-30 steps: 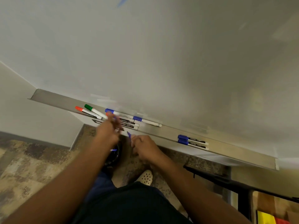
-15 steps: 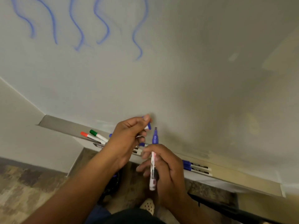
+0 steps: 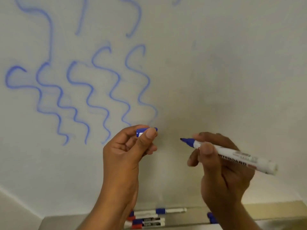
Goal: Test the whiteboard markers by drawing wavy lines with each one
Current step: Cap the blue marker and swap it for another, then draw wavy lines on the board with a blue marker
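- The right hand (image 3: 221,165) is gripping an uncapped blue marker (image 3: 232,156), tip pointing left, just off the whiteboard (image 3: 224,72).
- The left hand (image 3: 127,150) is pinching the blue cap (image 3: 144,131).
- Blue wavy lines (image 3: 93,90) are filling the board's upper left.
- Spare markers (image 3: 149,219) are lying in the tray (image 3: 66,223) below, partly hidden by both wrists.

A metal tray (image 3: 274,211) runs along the bottom edge; a plain wall (image 3: 15,211) fills the lower-left corner.

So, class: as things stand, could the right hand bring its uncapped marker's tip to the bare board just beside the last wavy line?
Probably yes. The right hand grips the blue marker uncapped, its tip aimed at bare whiteboard with nothing between. The left hand, holding the cap, sits off to the side.
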A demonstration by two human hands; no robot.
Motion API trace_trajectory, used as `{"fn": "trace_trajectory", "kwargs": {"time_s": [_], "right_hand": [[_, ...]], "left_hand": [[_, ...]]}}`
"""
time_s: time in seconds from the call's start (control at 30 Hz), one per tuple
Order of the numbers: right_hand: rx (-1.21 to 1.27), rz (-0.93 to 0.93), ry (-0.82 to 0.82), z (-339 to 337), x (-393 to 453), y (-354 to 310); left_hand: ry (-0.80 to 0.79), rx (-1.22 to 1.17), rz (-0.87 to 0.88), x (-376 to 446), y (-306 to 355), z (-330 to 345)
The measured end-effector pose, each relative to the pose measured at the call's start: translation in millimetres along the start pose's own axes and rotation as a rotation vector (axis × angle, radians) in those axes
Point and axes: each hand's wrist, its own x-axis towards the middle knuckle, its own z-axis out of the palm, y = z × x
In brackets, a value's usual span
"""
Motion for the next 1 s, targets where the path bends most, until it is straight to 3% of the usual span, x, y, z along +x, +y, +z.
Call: {"fn": "trace_trajectory", "kwargs": {"time_s": [0.33,0.57,0.73,0.9,1.0], "right_hand": [[-0.416,-0.413,0.134,35,67,-41],[-0.397,-0.355,0.242,52,90,-41],[-0.520,-0.414,0.104,60,77,-31],[-0.525,-0.380,0.189,50,66,-20],[-0.560,-0.356,0.073,45,53,-12]], "left_hand": [[-0.241,-0.106,0.054,12,57,3],[-0.308,-0.101,0.050,11,57,3],[-0.314,-0.103,0.039,12,56,-1],[-0.303,-0.112,0.026,17,53,-6],[-0.302,-0.124,0.016,18,51,-6]]}}
